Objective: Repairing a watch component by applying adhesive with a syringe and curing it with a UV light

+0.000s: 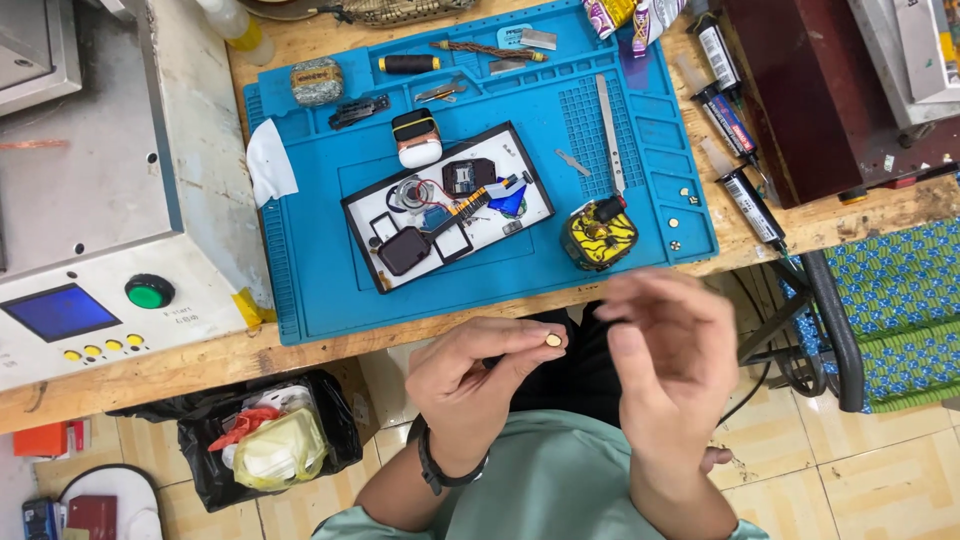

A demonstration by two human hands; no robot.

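Head view shows the left hand (pixel 470 375) pinching a small round pale part (pixel 553 341) between thumb and fingertips, in front of the wooden bench's (pixel 160 365) edge. Just beside it, the right hand (pixel 665 350) hovers empty, fingers loosely curled, below the blue mat (pixel 320 270).

Between our left hand's (pixel 468 385) fingertips we are seeing a small gold-coloured part (pixel 553 341). A black band (pixel 440 473) is circling that wrist, and our sleeves (pixel 560 480) are showing pale green. Beyond both hands a bright blue mat (pixel 310 270) is lying on the light wood bench (pixel 150 365). Just past our right hand (pixel 665 350) a yellow tape roll (pixel 600 238) is showing black markings. Left of our hands a green button (pixel 150 291) is sitting by a blue screen (pixel 60 311).
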